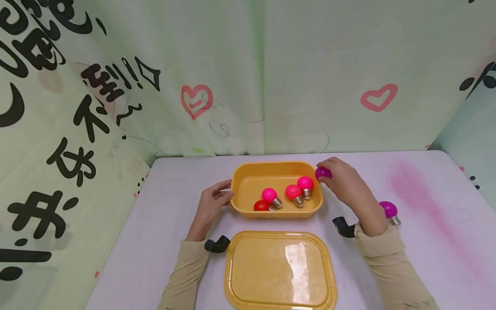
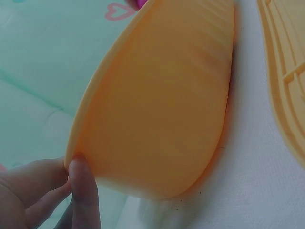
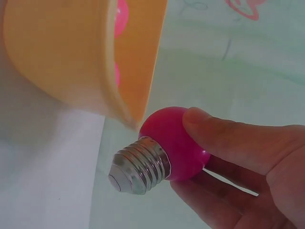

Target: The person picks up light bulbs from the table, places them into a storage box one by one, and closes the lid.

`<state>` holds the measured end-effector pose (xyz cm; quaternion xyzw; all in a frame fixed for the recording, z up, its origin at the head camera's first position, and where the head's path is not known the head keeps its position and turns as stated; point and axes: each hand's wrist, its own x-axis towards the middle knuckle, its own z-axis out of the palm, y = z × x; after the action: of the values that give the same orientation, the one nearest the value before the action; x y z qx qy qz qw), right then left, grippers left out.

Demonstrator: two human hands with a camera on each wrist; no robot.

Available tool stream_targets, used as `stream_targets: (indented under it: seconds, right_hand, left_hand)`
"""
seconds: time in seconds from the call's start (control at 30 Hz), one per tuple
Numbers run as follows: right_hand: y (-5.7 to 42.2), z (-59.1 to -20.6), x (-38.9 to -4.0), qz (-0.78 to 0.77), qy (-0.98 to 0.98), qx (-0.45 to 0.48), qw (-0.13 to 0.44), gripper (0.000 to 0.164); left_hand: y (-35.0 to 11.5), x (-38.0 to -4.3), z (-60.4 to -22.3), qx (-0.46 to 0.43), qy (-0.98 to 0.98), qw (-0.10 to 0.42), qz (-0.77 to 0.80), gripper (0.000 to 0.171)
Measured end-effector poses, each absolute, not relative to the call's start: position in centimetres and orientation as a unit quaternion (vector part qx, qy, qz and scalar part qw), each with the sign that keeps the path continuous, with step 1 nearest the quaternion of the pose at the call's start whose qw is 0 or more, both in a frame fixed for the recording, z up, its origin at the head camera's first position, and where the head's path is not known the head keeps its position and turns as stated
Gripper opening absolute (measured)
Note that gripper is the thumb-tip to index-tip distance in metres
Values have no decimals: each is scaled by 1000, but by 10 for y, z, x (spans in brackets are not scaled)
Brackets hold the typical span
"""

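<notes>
At the left end of the yellow container (image 1: 248, 172), my left hand (image 1: 211, 202) pinches the rim between thumb and fingers. The left wrist view shows the thumb (image 2: 85, 183) against the outer wall. Close by the right end of the container, my right hand (image 1: 345, 181) grips a purple-pink light bulb (image 3: 174, 143) by its round globe. Its silver screw base (image 3: 140, 164) sticks out free of the fingers. Several pink and red bulbs (image 1: 269, 195) lie inside the container, toward its front and right.
A yellow lid (image 1: 263, 271) lies on the table in front of the container. Another purple bulb (image 1: 389, 209) lies beside my right forearm. Black wrist mounts (image 1: 218, 244) project inward from both sleeves. A printed curtain (image 1: 294, 86) stands behind the table (image 1: 186, 185).
</notes>
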<state>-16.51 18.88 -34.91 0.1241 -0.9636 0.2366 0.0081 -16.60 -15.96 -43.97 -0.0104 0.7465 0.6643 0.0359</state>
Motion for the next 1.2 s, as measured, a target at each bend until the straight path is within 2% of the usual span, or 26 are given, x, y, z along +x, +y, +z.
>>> stream_targets:
  seconds: [0.77, 1.2]
  right_hand:
    - [142, -350, -171, 232, -955, 184, 23, 36]
    - [121, -368, -180, 245, -929, 268, 70, 26]
  left_hand:
    - [-161, -166, -440, -3, 738, 39, 673, 43]
    - [-161, -166, -439, -5, 737, 42, 674, 42]
